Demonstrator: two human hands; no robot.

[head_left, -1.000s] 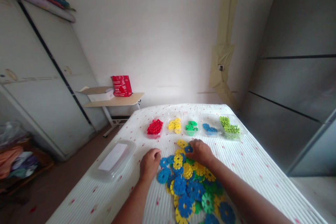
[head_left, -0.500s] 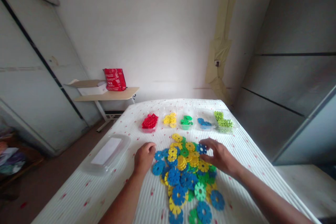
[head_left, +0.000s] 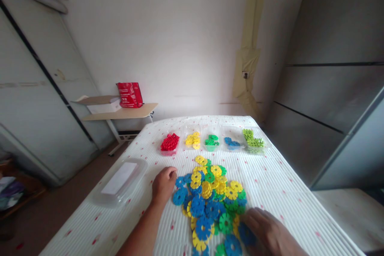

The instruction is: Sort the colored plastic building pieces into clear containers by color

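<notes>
The left hand (head_left: 163, 186) rested on the white ribbed cloth (head_left: 285, 184) at the left edge of the pile of plastic discs (head_left: 211, 200), just beside some blue pieces. Its fingers were curled inward, and it could not be told whether they held anything. The right hand (head_left: 270, 234) lay palm down at the near right edge of the same pile. It was blurred, but its fingers seemed stretched flat over a blue disc (head_left: 246, 235), gripping nothing. The pile, in blue, yellow and green, lay in the middle of the cloth. Behind it stood a row of small trays: red (head_left: 169, 143), yellow (head_left: 193, 140), green (head_left: 211, 141), blue (head_left: 231, 142) and lime (head_left: 253, 141). A clear lid (head_left: 121, 180) lay to the left.
</notes>
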